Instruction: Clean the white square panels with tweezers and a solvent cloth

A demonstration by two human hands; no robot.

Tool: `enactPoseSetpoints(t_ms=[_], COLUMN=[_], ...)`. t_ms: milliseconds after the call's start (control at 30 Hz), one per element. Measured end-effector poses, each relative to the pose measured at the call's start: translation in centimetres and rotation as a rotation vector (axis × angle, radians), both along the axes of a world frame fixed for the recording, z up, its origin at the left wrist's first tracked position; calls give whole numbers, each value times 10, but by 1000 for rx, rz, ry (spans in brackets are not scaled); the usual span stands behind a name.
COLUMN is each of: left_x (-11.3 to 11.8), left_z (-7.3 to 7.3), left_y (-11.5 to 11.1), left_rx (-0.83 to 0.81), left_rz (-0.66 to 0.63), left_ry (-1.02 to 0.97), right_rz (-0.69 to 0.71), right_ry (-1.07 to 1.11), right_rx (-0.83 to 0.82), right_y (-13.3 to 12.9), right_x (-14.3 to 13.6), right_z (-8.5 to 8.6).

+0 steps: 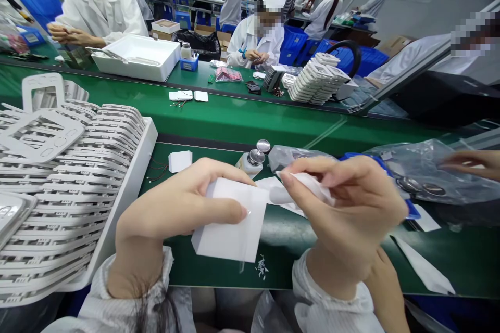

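Note:
My left hand (pixel 183 208) is closed around a thick white square block (pixel 234 239), with the thumb pressed flat on its face. A thin clear strip (pixel 245 250) runs down that face and hangs past the lower edge. To its right, my right hand (pixel 347 208) pinches a crumpled white wiping cloth (pixel 312 187) between thumb and fingers. One end of the cloth points at the block's right edge. Behind the hands stands a pump dispenser bottle (pixel 250 162) with a metal cap. Small white scraps (pixel 261 267) lie on the green table below the block.
At the left, a white tray (pixel 130 182) holds stacked white plastic frames (pixel 94 166). White squares with wires (pixel 180 161) lie beside it. Plastic bags (pixel 441 166), a blue bin and another person's hand (pixel 472 164) are at the right. A folded white cloth (pixel 425 268) lies near the front edge.

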State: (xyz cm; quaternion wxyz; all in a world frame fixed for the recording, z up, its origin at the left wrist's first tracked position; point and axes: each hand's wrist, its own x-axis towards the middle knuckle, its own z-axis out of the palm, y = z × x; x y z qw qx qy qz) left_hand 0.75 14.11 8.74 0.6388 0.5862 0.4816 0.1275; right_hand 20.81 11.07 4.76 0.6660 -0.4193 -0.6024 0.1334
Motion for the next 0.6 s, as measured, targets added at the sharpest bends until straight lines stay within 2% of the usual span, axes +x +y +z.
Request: enactPoseSetpoints(t_ms=[100, 233, 333, 533, 600], left_x=[0, 0, 0, 3, 5], left_z=[1, 1, -2, -2, -1], left_y=[3, 4, 4, 2, 2], left_rx=[-54, -26, 0, 107, 136], left_rz=[-15, -2, 3, -37, -47], left_ry=[2, -21, -37, 11, 53], right_rz=[51, 176, 193, 259, 242], right_ry=[33, -41, -69, -185, -176], right_rx=[20, 62, 108, -48, -58], right_y=[-9, -13, -12, -10, -11], right_x=[1, 0, -2, -1, 1], right_z=[4, 2, -2, -4, -5])
